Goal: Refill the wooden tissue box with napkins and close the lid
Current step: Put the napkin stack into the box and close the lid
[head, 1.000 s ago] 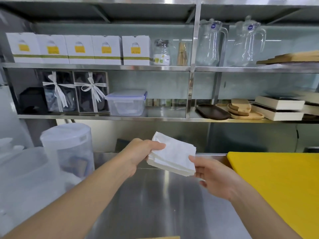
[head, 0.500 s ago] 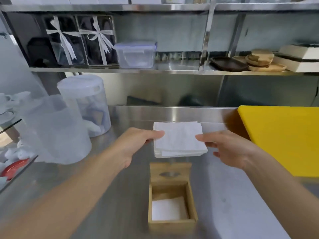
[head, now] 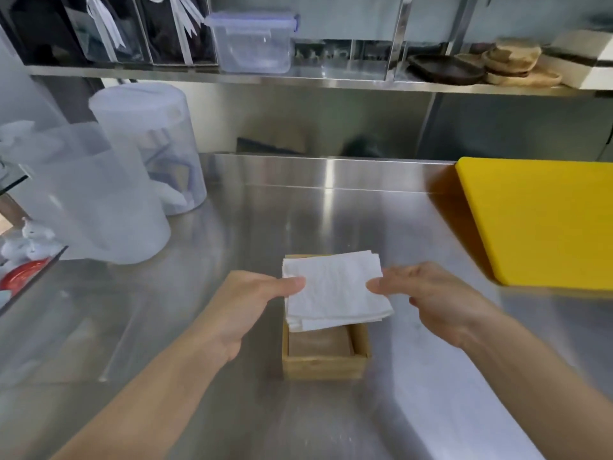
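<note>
A stack of white napkins hangs level just above the open wooden tissue box, covering its rear half and its lid. My left hand pinches the stack's left edge between thumb and fingers. My right hand holds the right edge the same way. The box sits on the steel counter straight in front of me; a few napkins lie in its bottom, in shadow.
A yellow cutting board lies at the right of the counter. Two frosted plastic containers stand at the left. A shelf above the counter's back carries a clear lidded tub, dark gift boxes and wooden plates.
Both hands have lowered the napkin stack from chest height to just over the open box. The view has tilted down, bringing the box into the middle.
</note>
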Tool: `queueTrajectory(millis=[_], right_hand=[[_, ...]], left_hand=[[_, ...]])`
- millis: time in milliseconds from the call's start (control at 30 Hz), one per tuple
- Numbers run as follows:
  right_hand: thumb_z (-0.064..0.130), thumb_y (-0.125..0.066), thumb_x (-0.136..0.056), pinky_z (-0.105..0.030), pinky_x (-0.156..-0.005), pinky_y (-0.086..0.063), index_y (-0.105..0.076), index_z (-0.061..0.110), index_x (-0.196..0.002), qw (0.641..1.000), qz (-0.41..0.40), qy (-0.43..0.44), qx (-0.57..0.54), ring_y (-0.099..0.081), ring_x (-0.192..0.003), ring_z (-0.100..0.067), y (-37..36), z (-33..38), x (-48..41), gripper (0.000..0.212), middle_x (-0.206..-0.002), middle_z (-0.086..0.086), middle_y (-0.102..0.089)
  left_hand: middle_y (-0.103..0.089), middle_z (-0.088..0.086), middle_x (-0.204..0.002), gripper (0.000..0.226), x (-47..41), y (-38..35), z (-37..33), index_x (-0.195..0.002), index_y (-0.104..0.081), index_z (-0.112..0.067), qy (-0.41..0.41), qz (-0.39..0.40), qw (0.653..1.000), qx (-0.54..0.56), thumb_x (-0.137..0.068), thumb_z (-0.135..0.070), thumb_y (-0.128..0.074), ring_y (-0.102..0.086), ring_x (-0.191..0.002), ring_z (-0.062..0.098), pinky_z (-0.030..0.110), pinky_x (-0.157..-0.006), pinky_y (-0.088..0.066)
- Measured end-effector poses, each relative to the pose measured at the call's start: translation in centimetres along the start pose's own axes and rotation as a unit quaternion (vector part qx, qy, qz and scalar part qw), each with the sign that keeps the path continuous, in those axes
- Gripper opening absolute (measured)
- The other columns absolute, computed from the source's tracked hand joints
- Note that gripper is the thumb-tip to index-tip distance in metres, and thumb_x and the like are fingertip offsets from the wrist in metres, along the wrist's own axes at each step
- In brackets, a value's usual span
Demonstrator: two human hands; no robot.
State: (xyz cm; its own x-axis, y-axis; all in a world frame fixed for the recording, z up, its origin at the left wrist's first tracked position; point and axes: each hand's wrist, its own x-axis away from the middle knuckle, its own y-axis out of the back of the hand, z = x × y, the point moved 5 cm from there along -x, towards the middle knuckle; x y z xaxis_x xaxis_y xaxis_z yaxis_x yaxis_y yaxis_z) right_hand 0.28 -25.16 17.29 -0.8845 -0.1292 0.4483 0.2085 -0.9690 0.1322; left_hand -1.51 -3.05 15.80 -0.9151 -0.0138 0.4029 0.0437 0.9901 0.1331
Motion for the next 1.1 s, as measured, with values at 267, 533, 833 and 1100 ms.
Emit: queueTrajectory(millis=[267,533,833,1100], right_hand=[[0.021,-0.08,-0.062,-0.025,-0.084,-0.03,-0.07,0.001,-0.092,0.999,-0.032,-0.037,-0.022,-0.056,-0.108,-0.014,-2.0,-4.4,-2.1,0.037,-0.106,-0.004,-0.068],[0.035,-0.077,-0.043,-0.041,-0.089,-0.048,-0.051,0.017,-0.075,0.986,-0.162,-0.012,0.032,-0.054,-0.105,-0.027,-3.4,-6.5,-2.6,0.045,-0.114,-0.009,-0.055],[0.02,-0.074,-0.069,-0.038,-0.102,-0.03,-0.042,0.021,-0.059,0.968,-0.205,-0.002,0.148,-0.04,-0.106,-0.019,-3.7,-6.0,-2.2,0.033,-0.111,0.001,-0.048],[0.023,-0.063,-0.078,-0.029,-0.087,-0.014,-0.068,0.007,-0.069,0.916,-0.19,0.055,0.35,-0.027,-0.125,-0.017,-4.3,-6.0,-3.7,0.019,-0.129,0.003,-0.041]], left_hand=[[-0.057,0.0,-0.089,0.027,-2.5,-0.3,4.2,-0.08,-0.063,-0.01,0.024,-0.032,0.999,-0.016,-0.071,-0.033,-0.074,-0.049,-0.081,0.014,0.025,-0.071,-0.035],[-0.035,0.001,-0.058,0.052,-2.8,-1.3,5.4,-0.041,-0.037,-0.012,-0.031,-0.121,0.981,-0.149,-0.075,-0.034,-0.07,-0.041,-0.066,0.017,0.035,-0.081,-0.02],[-0.038,-0.005,-0.062,0.057,-3.6,-2.2,5.7,-0.035,-0.035,-0.018,-0.066,-0.157,0.94,-0.295,-0.08,-0.043,-0.059,-0.045,-0.094,0.018,0.034,-0.069,-0.013],[-0.035,0.0,-0.121,0.036,-3.7,-3.8,6.2,-0.074,-0.062,-0.014,-0.087,-0.169,0.886,-0.422,-0.09,-0.041,-0.043,-0.021,-0.117,0.022,0.035,-0.1,-0.012]])
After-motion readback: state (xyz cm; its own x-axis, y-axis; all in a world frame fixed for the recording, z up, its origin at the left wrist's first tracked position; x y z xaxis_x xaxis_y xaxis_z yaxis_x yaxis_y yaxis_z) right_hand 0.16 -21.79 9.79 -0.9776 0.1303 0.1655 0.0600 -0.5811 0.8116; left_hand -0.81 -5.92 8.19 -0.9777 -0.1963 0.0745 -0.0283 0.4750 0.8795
